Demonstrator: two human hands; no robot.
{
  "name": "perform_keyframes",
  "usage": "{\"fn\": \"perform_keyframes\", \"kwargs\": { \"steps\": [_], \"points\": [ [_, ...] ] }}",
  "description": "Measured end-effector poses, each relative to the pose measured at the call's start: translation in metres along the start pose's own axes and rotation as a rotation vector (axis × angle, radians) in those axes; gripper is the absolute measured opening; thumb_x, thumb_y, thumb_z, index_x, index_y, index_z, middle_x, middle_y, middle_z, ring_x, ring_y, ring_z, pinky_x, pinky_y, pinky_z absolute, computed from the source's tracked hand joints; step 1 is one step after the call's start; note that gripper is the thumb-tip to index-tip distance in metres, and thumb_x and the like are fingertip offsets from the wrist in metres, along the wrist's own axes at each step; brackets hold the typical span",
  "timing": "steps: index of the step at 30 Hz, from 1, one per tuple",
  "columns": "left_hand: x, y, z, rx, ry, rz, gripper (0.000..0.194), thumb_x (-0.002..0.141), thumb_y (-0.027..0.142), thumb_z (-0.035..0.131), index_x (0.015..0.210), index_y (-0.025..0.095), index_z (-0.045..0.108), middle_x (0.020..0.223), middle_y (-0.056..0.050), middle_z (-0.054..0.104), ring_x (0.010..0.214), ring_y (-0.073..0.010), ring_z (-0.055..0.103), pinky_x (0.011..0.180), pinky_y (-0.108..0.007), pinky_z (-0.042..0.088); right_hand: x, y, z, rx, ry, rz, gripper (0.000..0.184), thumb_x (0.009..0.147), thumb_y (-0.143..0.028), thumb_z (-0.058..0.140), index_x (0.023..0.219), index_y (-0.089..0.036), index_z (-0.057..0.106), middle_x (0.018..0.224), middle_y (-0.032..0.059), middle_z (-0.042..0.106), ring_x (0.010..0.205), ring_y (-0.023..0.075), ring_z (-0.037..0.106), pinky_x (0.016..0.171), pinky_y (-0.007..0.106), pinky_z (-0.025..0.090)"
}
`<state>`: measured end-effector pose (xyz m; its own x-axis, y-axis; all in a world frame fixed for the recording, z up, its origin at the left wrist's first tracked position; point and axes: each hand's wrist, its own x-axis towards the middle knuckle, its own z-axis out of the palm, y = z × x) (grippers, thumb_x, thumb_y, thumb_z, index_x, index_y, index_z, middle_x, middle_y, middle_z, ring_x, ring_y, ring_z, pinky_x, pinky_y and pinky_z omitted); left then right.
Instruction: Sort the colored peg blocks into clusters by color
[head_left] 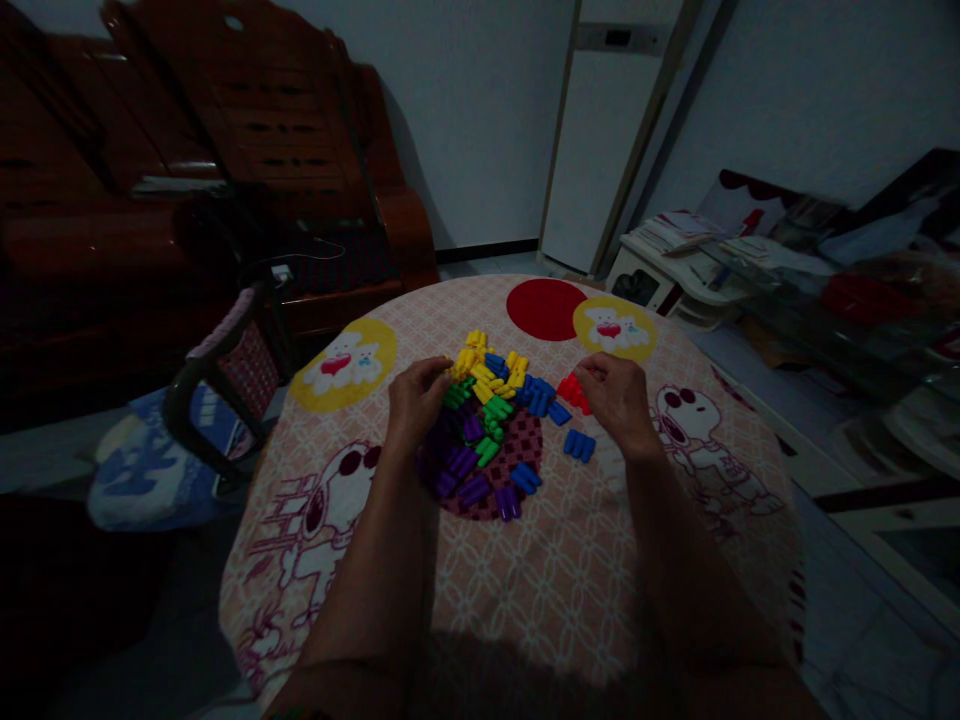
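A heap of small plastic blocks (491, 420) in yellow, blue, green and purple lies in the middle of a round table (525, 580) with a cartoon-dog cloth. My left hand (415, 400) rests on the left side of the heap, fingers curled and pinched at a yellow block (459, 368). My right hand (619, 395) is at the right side, fingers closed on red blocks (571, 390). A loose blue block (579, 444) lies just in front of that hand.
A dark chair with a patterned cushion (225, 390) stands at the table's left edge. A wooden bench (225, 180) sits behind it. Low shelves with papers and clutter (750, 260) fill the right side. A white door (600, 150) is at the back.
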<state>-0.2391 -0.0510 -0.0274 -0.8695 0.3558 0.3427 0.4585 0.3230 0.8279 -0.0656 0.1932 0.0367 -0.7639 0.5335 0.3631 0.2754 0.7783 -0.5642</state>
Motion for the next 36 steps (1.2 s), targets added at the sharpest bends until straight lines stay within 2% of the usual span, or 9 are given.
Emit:
{"fn": "perform_keyframes", "kwargs": {
  "steps": [7,9,14,16,21,24,28,32,36],
  "points": [
    [0.003,-0.005,-0.026,-0.052,0.164,-0.118,0.034,0.081,0.033,0.058,0.108,0.018,0.072,0.110,-0.008,0.075,0.105,-0.0237,0.070,0.099,-0.040,0.055,-0.024,-0.020,0.031,0.027,-0.275,-0.059,0.017,0.089,-0.025,0.059,0.092,-0.018,0.074,0.089,0.0067,0.076,0.082,0.0192,0.068,0.076,0.028,0.048],
    [0.002,-0.004,-0.026,0.022,0.106,-0.075,0.038,0.082,0.036,0.061,0.114,0.020,0.071,0.123,-0.009,0.071,0.118,-0.0270,0.065,0.103,-0.044,0.053,-0.027,-0.027,0.040,0.016,-0.298,-0.112,0.018,0.090,-0.025,0.060,0.099,-0.018,0.074,0.097,0.0087,0.075,0.090,0.0212,0.068,0.082,0.030,0.049],
    [0.001,-0.009,-0.017,0.241,-0.217,0.084,0.071,0.066,0.042,0.081,0.132,0.021,0.064,0.152,-0.015,0.051,0.143,-0.0370,0.043,0.119,-0.054,0.035,-0.018,-0.030,0.066,-0.019,-0.211,-0.212,0.034,0.094,-0.026,0.057,0.124,-0.015,0.067,0.124,0.0165,0.067,0.117,0.0269,0.060,0.101,0.038,0.045],
    [0.001,-0.016,-0.014,0.277,-0.242,0.084,0.074,0.063,0.038,0.082,0.132,0.019,0.064,0.153,-0.016,0.048,0.145,-0.0387,0.040,0.120,-0.055,0.032,-0.013,-0.027,0.075,-0.027,-0.233,-0.246,0.042,0.094,-0.027,0.059,0.133,-0.015,0.062,0.136,0.0178,0.061,0.128,0.0281,0.053,0.108,0.042,0.041],
    [0.000,-0.028,-0.021,0.248,-0.046,-0.006,0.056,0.069,0.022,0.065,0.125,0.021,0.067,0.142,-0.012,0.059,0.135,-0.0325,0.052,0.116,-0.049,0.040,-0.027,-0.030,0.087,-0.072,-0.372,-0.363,0.044,0.091,-0.029,0.065,0.134,-0.022,0.062,0.146,0.0140,0.056,0.134,0.0298,0.048,0.113,0.049,0.035],
    [-0.003,-0.026,-0.024,0.183,0.077,-0.105,0.050,0.072,0.023,0.059,0.122,0.020,0.068,0.127,-0.011,0.068,0.121,-0.0290,0.062,0.107,-0.046,0.048,-0.046,-0.037,0.084,-0.010,-0.445,-0.465,0.044,0.090,-0.025,0.066,0.133,-0.023,0.063,0.145,0.0123,0.058,0.133,0.0284,0.050,0.113,0.048,0.035],
    [-0.005,-0.022,-0.022,0.111,0.132,-0.175,0.047,0.079,0.026,0.054,0.123,0.017,0.067,0.125,-0.013,0.069,0.113,-0.0276,0.065,0.101,-0.045,0.052,-0.063,-0.045,0.075,0.173,-0.527,-0.557,0.036,0.093,-0.027,0.063,0.129,-0.023,0.065,0.138,0.0103,0.064,0.128,0.0240,0.057,0.109,0.042,0.042],
    [-0.001,-0.029,-0.020,0.122,0.094,-0.156,0.047,0.081,0.027,0.053,0.126,0.017,0.066,0.127,-0.014,0.067,0.114,-0.0276,0.064,0.101,-0.047,0.052,-0.049,-0.042,0.067,0.214,-0.419,-0.466,0.036,0.095,-0.028,0.059,0.130,-0.021,0.065,0.132,0.0105,0.068,0.126,0.0233,0.059,0.110,0.040,0.042],
    [0.002,-0.039,-0.018,0.141,0.066,-0.082,0.051,0.084,0.031,0.053,0.131,0.016,0.063,0.128,-0.016,0.066,0.114,-0.0280,0.065,0.101,-0.048,0.052,-0.020,-0.024,0.072,0.073,-0.261,-0.270,0.047,0.095,-0.029,0.059,0.140,-0.017,0.058,0.145,0.0151,0.057,0.137,0.0265,0.049,0.116,0.043,0.036]
  ]
}}
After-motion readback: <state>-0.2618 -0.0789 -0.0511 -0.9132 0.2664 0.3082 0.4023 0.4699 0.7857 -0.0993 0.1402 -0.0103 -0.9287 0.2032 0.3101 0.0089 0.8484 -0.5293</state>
